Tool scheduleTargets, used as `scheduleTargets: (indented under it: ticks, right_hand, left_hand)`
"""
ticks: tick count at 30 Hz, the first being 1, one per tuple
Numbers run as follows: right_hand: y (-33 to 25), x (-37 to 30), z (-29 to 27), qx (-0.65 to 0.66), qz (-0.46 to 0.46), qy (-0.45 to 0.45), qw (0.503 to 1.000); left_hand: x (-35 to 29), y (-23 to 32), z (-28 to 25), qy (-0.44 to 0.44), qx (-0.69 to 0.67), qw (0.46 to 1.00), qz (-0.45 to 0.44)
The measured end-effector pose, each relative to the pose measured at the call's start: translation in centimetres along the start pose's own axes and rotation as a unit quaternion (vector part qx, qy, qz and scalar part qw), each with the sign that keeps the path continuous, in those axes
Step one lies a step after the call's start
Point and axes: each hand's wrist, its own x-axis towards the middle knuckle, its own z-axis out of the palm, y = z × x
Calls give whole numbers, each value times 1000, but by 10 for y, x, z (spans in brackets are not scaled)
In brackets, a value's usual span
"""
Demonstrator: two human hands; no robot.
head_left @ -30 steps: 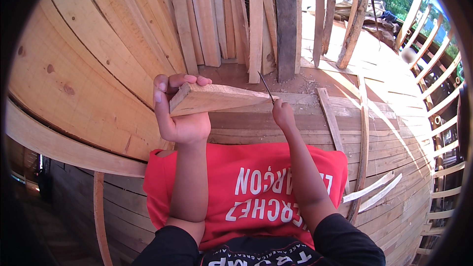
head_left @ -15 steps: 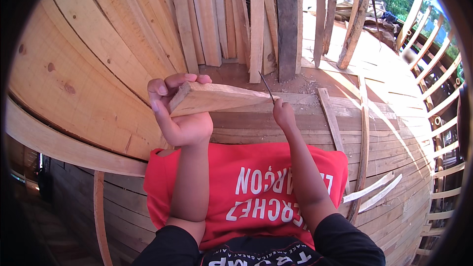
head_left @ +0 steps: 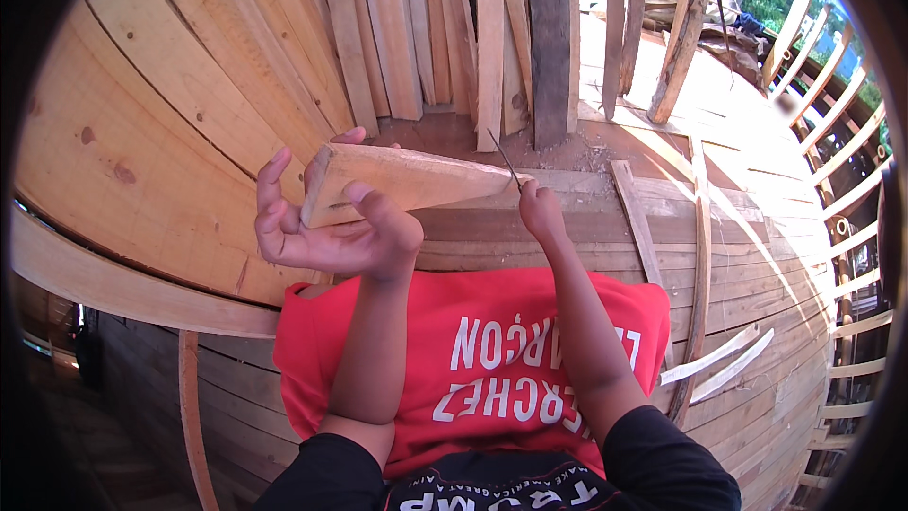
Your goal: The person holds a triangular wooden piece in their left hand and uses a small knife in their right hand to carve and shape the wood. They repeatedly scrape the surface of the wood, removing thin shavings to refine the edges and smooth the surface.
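A pale wooden wedge, broad at its left end and tapering to the right, is held slantwise in front of me. My left hand supports the broad end from below, thumb against its near face and fingers reaching round behind. At the narrow end my right hand is closed on a knife, whose thin dark blade shows nearly edge-on, pointing up and left across the tip. The knife's handle is hidden in the fist. I cannot tell whether the right fingers also touch the wedge.
Red cloth covers my lap. Wide planks rise at left; upright boards and a dark post stand ahead. Loose strips and pale slivers lie on the plank floor at right, with wood shavings farther ahead.
The wedge has rolled so its broad face shows more, its thick end shifting left. My left thumb has come onto that face and the fingers have spread. The right hand has moved slightly left.
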Motion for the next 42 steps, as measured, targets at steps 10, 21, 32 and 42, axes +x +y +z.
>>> scheduleTargets:
  ticks: [10, 21, 32, 42]
  right_hand:
    - [-12, -3, -5, -45, -8, -19, 999]
    - [-38, -27, -9, -74, -44, 19, 996]
    - [-82, -51, -26, -32, -1, 13, 999]
    - [-81, -58, -26, -35, -3, 21, 999]
  left_hand:
    - [-2, 9, -5, 54, -226, 944, -232]
    - [4, -15, -33, -106, -405, 815, -402]
    - [0, -9, -31, -129, -359, 832, -403]
    - [-4, -2, -27, -104, -358, 827, -419]
